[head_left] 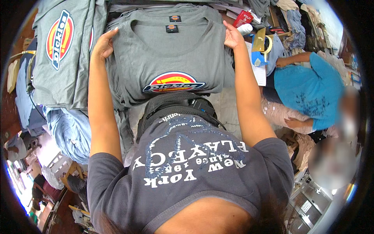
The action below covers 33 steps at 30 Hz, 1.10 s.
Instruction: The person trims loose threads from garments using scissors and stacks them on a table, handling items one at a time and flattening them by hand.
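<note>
At twelve o'clock, front and centre, lies the folded grey shirt point(183, 48), scoop neck up top, red-and-yellow emblem down at six o'clock on its face! A second grey shirt point(156, 15) peeks out beyond it, small dark label showing in its neckline.

Over at ten to eleven o'clock, the left hand point(104, 43) is right at the shirt's side edge, fingers close together and angled inward; whether they pinch cloth, I cannot tell. Across at one o'clock, the right hand point(232, 36) matches it on the opposite edge, fingers pointing up along the fabric, and again the grip cannot be told. The two hands are well apart, the shirt spread between them.

Swing to ten o'clock: a grey pile point(64, 84) with a big oval emblem, and below it, near nine, pale blue cloth point(72, 132). Just beyond the right hand sit a red box point(243, 18) and a white bottle point(244, 29), then a blue tape dispenser point(258, 52). And out between two and three o'clock, a co-worker in teal point(307, 93) leans in!
</note>
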{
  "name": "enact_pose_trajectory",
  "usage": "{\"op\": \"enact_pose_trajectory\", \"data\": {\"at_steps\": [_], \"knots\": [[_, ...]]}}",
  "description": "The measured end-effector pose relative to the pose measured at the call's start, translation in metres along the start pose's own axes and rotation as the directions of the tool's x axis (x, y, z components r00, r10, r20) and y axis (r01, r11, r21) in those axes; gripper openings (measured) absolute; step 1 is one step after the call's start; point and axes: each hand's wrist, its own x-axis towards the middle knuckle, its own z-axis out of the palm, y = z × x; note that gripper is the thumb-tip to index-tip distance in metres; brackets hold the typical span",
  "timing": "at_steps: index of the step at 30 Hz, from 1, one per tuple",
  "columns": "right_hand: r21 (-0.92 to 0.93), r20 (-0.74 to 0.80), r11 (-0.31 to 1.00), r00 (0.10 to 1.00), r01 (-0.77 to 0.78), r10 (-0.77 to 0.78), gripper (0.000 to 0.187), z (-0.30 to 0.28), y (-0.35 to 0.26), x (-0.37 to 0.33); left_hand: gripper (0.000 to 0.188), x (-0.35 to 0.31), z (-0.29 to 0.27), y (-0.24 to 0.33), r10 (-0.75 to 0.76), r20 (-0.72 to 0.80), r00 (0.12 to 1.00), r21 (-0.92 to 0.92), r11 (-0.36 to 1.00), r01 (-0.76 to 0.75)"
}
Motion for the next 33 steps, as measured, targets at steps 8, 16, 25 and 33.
{"op": "enact_pose_trajectory", "data": {"at_steps": [8,16,25,33], "knots": [[-0.988,0.06,0.08,0.793,0.135,-0.606,0.048,0.036,-0.01,-0.027,0.034,-0.032,0.028,0.02,0.694,0.331,0.639,0.943,-0.241,-0.227],[-0.884,0.428,-0.436,0.672,0.17,-0.605,0.045,0.05,0.014,0.022,0.035,0.001,0.057,0.003,0.565,0.511,0.647,0.836,-0.503,-0.221],[-0.798,0.417,-0.602,0.694,-0.03,-0.588,0.041,0.061,0.012,0.038,0.036,0.035,0.035,0.017,0.526,0.53,0.665,0.826,-0.499,-0.263],[-0.816,0.464,-0.578,0.603,0.006,-0.649,0.038,0.055,0.018,0.038,0.035,0.043,0.037,0.008,0.532,0.518,0.67,0.813,-0.549,-0.194]]}}
